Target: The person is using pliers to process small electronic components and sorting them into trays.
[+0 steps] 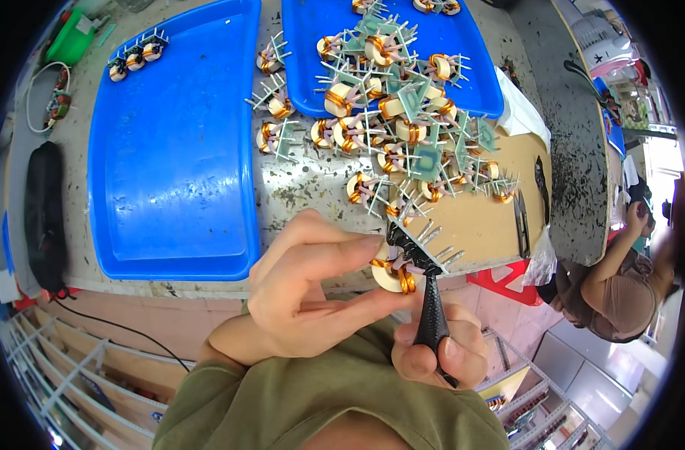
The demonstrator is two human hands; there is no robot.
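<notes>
My left hand (301, 289) pinches a toroidal coil (387, 277) between thumb and fingers, over the table's front edge. The coil has a cream ring core with copper wire and sits on a small board with metal pins. Black, shiny paste covers part of the board's underside next to the ring. My right hand (443, 349) is closed round a slim black tool (433, 319) with a textured handle. Its upper end meets the black paste at the board's corner; the tip itself is hidden. Just beyond lies a heap of similar coils (413, 133).
A blue tray (173, 187) at left holds several coils with black paste (136, 56) in its far corner. Another blue tray (297, 82) stands behind the heap. Dark tweezers (521, 225) lie on brown cardboard (470, 229). Another person (620, 292) sits at far right.
</notes>
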